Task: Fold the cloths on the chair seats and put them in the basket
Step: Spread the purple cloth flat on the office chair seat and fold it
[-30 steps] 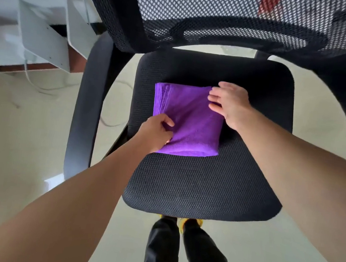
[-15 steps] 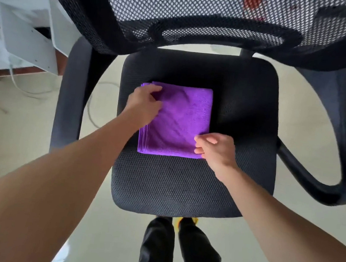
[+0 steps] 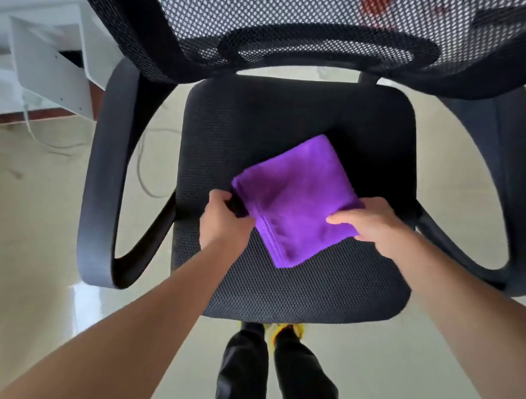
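1. Lying folded into a thick, nearly square pad, the purple cloth [image 3: 295, 197] sat on the middle of the chair seat [image 3: 293, 290], turned cornerwise. One corner pointed toward the seat's back and the opposite corner toward its front edge.
2. The left hand [image 3: 223, 221] was at the cloth's stacked, layered edge, on the side nearer the seat's left rim. Its fingers were curled in against that edge and appeared to pinch the layers.
3. The right hand [image 3: 374, 229] held the corner nearer the seat's right rim. The thumb lay flat on top, and the fingers were hidden, tucked beneath the fabric as far as could be judged.
4. The cloth therefore lay between the two hands and slightly beyond them, toward the seat's back. Its long diagonal ran front to back across the seat, and the hands took it across the shorter diagonal. Both hands touched it, so neither was clearly the nearer.
5. Judged from the neat pad, folding looked finished or very nearly so, and the step in hand was probably lifting the cloth off the seat. Whether its near corner had left the mesh could not be told.
6. No basket showed anywhere around the seat, so its place and its contents could not be stated. The carry would call for turning away from the seat to find it.
7. The layered edge was the likely weak point, since a loose pinch there could let the folds slide open in the lift.
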